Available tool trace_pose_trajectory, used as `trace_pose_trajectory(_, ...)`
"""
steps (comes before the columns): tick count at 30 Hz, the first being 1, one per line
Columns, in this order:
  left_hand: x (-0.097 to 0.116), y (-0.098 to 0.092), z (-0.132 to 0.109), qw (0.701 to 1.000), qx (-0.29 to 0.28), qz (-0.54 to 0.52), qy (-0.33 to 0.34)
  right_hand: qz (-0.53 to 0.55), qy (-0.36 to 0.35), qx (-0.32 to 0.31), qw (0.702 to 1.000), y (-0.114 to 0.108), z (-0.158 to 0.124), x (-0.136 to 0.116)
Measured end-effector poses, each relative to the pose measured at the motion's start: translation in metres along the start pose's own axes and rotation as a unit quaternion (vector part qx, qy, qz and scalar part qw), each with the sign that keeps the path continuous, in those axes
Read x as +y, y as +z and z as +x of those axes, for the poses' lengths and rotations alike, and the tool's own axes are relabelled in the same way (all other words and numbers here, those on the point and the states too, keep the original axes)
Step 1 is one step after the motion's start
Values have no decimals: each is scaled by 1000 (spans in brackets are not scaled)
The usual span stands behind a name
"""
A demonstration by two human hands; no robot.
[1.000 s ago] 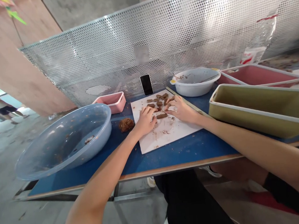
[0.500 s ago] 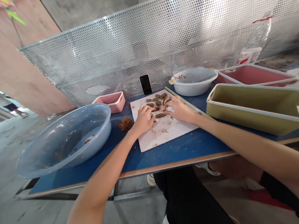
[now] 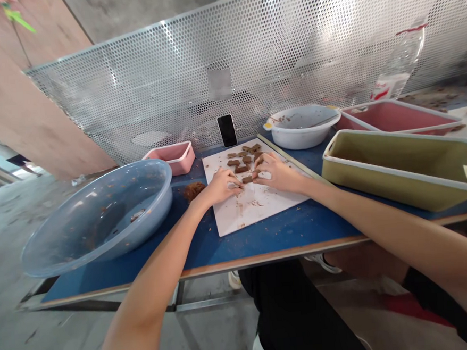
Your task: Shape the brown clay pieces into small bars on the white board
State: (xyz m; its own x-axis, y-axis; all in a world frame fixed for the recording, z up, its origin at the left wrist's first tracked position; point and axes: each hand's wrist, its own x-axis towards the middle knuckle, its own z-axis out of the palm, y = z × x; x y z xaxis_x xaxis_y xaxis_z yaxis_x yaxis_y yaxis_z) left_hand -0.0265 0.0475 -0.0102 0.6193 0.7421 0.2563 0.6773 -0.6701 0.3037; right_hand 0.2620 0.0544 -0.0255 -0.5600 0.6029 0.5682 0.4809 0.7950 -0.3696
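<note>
On a white board (image 3: 236, 217) lie several short brown log-shaped pieces (image 3: 241, 169), of clay or a dough-like stuff; I cannot tell which. The piece nearest me (image 3: 247, 179) lies between my two hands. My left hand (image 3: 221, 186) has its curved fingers and thumb at the left end of it. Its right end is pinched by the fingertips of my right hand (image 3: 275, 174), which partly cover other pieces behind. A rough brown lump (image 3: 193, 191) sits just left of the board, partly behind my left wrist.
A large blue basin (image 3: 102, 248) stands at the left, a small pink box (image 3: 185, 163) behind it. A phone (image 3: 226, 130) leans on the perforated metal panel (image 3: 163, 89). At the right are a white bowl (image 3: 306, 137), a green bin (image 3: 381, 178), a pink bin (image 3: 409, 114) and a bottle (image 3: 399, 59).
Both hands have shifted slightly toward me, from the pieces in the middle to the nearest one. The piece between them before now lies uncovered behind my fingers.
</note>
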Motion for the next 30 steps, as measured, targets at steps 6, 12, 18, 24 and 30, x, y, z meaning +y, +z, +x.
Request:
trace_pose_trajectory(6, 13, 5, 3, 998, 29, -60, -17, 15, -28, -69, 997, -1, -2, -5)
trace_pose_trajectory(12, 24, 1, 2, 984, 76, -138, -79, 45, -34, -140, 989, -6, -3, 0)
trace_pose_trajectory(18, 29, 1, 4, 967, 82, -220, -95, 51, -3, -118, 992, -14, -2, 5)
trace_pose_trajectory(24, 43, 8, 4, 948, 79, -280, -127, 41, -4, 1, 999, -11, -1, -10)
trace_pose_trajectory(30, 49, 21, 7, 931, 83, -327, -141, 29, -34, 61, 997, -4, 0, -13)
